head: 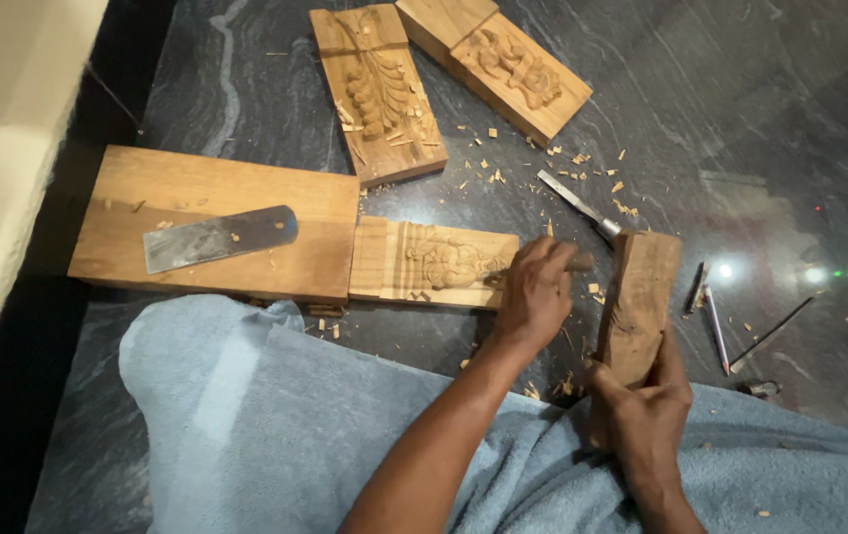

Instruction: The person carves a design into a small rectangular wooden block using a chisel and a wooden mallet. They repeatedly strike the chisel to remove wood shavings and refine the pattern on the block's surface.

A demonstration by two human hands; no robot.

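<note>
My left hand [535,293] is closed around a chisel [574,263] whose tip rests on the right end of a small carved wooden panel [414,262] lying on the dark stone floor. My right hand [646,407] grips the lower end of a wooden block mallet [639,302], held upright just right of the chisel handle. The panel butts against a larger plain plank [211,198] on its left.
A flat metal blade [218,237] lies on the plank. Two more carved panels [377,91] [515,69] lie farther away. A loose chisel [580,206] and thin metal tools [715,321] lie to the right. Wood chips are scattered about. A blue towel [275,425] covers my lap.
</note>
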